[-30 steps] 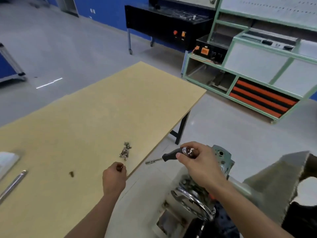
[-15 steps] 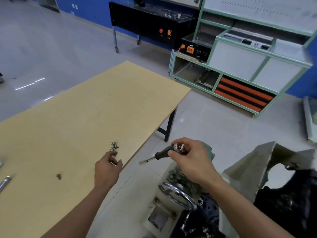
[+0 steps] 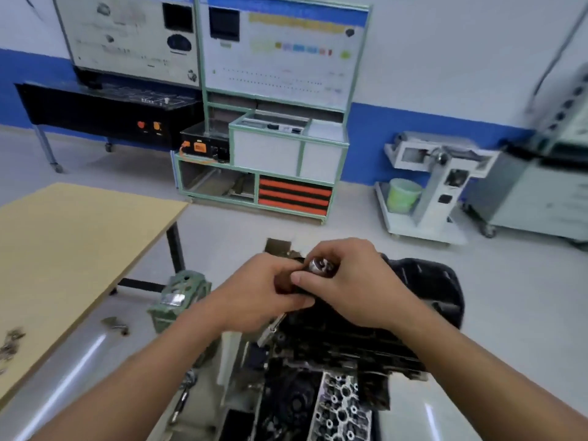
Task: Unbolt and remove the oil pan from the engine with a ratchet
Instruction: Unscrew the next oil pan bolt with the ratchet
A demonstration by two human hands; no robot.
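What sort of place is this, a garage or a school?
Probably a car-mechanics training workshop: a stripped engine, instruction display boards along the wall, and a wooden workbench with loose bolts.

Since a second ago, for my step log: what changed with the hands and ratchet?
The left hand came off the table and bolts, swung right and now grips the ratchet together with the right hand, both over the engine. The right hand kept its hold; the bolts stayed on the table.

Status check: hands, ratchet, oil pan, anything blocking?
Left hand and right hand both grip black-handled chrome ratchet. Black metal oil pan sits on engine. No obstruction visible.
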